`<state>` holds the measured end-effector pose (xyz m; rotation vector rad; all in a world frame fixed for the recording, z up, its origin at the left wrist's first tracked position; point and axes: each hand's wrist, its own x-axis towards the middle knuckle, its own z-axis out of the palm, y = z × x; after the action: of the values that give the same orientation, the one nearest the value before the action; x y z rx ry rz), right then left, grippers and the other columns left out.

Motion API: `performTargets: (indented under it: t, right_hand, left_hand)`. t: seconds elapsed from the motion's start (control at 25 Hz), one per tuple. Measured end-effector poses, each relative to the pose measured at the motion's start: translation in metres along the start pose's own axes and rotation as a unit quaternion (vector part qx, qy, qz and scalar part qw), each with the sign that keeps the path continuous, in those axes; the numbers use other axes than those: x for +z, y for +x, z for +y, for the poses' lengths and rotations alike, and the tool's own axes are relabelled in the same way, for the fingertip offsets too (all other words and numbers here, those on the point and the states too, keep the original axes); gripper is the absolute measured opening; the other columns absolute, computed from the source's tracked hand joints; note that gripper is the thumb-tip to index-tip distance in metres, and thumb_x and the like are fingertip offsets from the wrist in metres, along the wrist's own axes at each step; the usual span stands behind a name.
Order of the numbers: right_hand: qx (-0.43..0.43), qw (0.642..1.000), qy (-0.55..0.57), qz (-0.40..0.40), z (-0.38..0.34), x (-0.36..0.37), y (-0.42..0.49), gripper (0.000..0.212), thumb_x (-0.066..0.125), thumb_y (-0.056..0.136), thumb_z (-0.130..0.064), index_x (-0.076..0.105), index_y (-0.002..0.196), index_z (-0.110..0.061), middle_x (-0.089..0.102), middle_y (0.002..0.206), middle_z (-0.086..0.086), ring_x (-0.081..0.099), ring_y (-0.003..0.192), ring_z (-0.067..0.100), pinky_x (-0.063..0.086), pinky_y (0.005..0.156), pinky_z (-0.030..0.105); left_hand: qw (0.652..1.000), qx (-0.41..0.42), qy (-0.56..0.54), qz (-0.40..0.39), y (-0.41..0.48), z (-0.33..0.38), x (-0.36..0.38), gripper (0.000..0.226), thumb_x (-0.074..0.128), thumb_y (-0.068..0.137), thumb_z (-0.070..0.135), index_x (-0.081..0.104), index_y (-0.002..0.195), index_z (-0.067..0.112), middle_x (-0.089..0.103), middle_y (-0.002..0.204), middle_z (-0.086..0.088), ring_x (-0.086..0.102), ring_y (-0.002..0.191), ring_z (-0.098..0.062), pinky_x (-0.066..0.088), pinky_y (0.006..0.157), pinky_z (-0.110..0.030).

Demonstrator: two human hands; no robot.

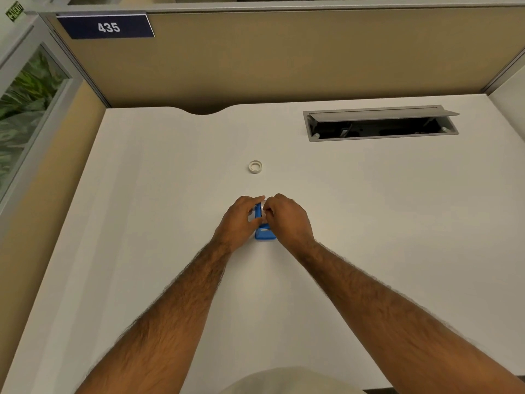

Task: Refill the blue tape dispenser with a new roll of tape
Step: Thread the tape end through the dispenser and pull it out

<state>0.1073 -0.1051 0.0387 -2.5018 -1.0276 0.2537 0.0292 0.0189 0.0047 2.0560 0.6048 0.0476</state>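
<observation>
We see a tan fabric partition (284,58) behind a smooth white desk (142,223); on the partition a dark blue nameplate (105,26) reads "435" in white numerals. At the far left a green sign (14,11) shows letters we read as "NEXT". A grey metal cable hatch (380,123), rectangular, sits with its lid raised in the desk's far right part.

The blue tape dispenser (264,233) rests mid-desk, its long axis running away from us, glossy plastic, with the rounded flat end nearest us; which end carries the cutter we cannot tell.

Our left hand (241,220) curls its fingers around the dispenser's left side and far portion, gripping it. Our right hand (287,217) has fingers bunched at the dispenser's top, pinching something pale we cannot identify.

A small white ring (255,167), a tape roll or core, lies flat farther off, well apart from the hands.
</observation>
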Motion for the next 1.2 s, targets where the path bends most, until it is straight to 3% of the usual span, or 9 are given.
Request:
performTargets:
  t: [0.2,0.28,0.48,0.68,0.84,0.96,1.12,1.2]
  right_hand:
    - [0.004,1.000,-0.021,-0.001,0.003,0.006,-0.002,0.019,0.050,0.093,-0.018,0.064,0.082,-0.012,0.061,0.082,0.003,0.056,0.073,0.019,0.045,0.062,0.031]
    - [-0.006,0.999,-0.035,-0.011,0.005,0.009,-0.005,0.016,0.052,0.093,-0.019,0.066,0.088,-0.013,0.062,0.085,0.003,0.055,0.074,0.017,0.047,0.066,0.030]
    - [0.012,0.999,-0.039,-0.013,0.005,0.014,-0.012,0.012,0.053,0.092,-0.016,0.063,0.090,-0.012,0.064,0.089,0.005,0.052,0.074,0.016,0.044,0.064,0.029]
    - [0.144,0.984,0.100,0.019,0.003,0.011,-0.014,0.016,0.060,0.089,-0.020,0.066,0.103,-0.013,0.063,0.098,0.000,0.060,0.085,0.017,0.051,0.075,0.030]
    - [0.219,0.963,0.156,-0.019,-0.002,0.009,-0.008,0.006,0.059,0.084,-0.012,0.065,0.082,-0.011,0.065,0.079,0.003,0.058,0.068,0.015,0.045,0.061,0.026]
    - [0.295,0.926,0.235,-0.028,-0.005,0.007,-0.004,0.021,0.055,0.085,-0.009,0.054,0.064,-0.008,0.051,0.059,0.002,0.045,0.052,0.013,0.036,0.049,0.024]
    - [0.396,0.817,0.415,-0.056,-0.008,-0.001,-0.002,0.023,0.054,0.088,-0.013,0.067,0.095,0.005,0.065,0.078,0.014,0.052,0.051,0.015,0.038,0.041,0.021]
    - [0.419,0.770,0.476,-0.069,-0.011,-0.007,0.000,0.026,0.058,0.092,-0.019,0.067,0.098,0.004,0.065,0.075,0.014,0.051,0.047,0.013,0.038,0.038,0.018]
  left_hand:
    - [0.995,0.006,0.017,-0.101,-0.009,-0.009,-0.013,0.090,0.082,0.078,0.033,0.031,0.153,0.030,0.034,0.157,0.009,0.040,0.138,-0.011,0.036,0.112,-0.030]
    - [0.993,0.010,0.059,-0.100,-0.011,-0.014,-0.012,0.103,0.086,0.070,0.040,0.027,0.154,0.032,0.031,0.159,0.011,0.034,0.141,-0.009,0.032,0.117,-0.034]
    - [0.994,0.016,0.091,-0.062,-0.007,-0.019,-0.006,0.095,0.084,0.073,0.041,0.030,0.151,0.038,0.040,0.154,0.012,0.040,0.138,-0.014,0.035,0.113,-0.036]
    - [0.993,0.016,0.094,-0.066,-0.007,-0.021,-0.006,0.102,0.083,0.071,0.045,0.019,0.150,0.049,0.036,0.155,0.014,0.039,0.138,-0.011,0.037,0.113,-0.040]
    - [0.990,0.046,0.117,-0.058,-0.009,-0.019,-0.006,0.099,0.082,0.074,0.039,0.017,0.147,0.058,0.031,0.154,0.016,0.042,0.135,-0.013,0.043,0.107,-0.042]
    - [0.987,0.050,0.138,-0.064,-0.007,-0.020,-0.006,0.093,0.080,0.075,0.041,0.023,0.148,0.050,0.035,0.152,0.015,0.044,0.134,-0.013,0.042,0.108,-0.038]
    - [0.987,0.037,0.140,-0.070,-0.003,-0.018,-0.007,0.091,0.079,0.076,0.043,0.025,0.150,0.046,0.040,0.151,0.014,0.043,0.134,-0.014,0.040,0.108,-0.037]
    - [0.987,0.028,0.138,-0.073,-0.002,-0.019,-0.006,0.092,0.079,0.075,0.046,0.025,0.150,0.046,0.041,0.151,0.013,0.043,0.135,-0.014,0.040,0.109,-0.039]
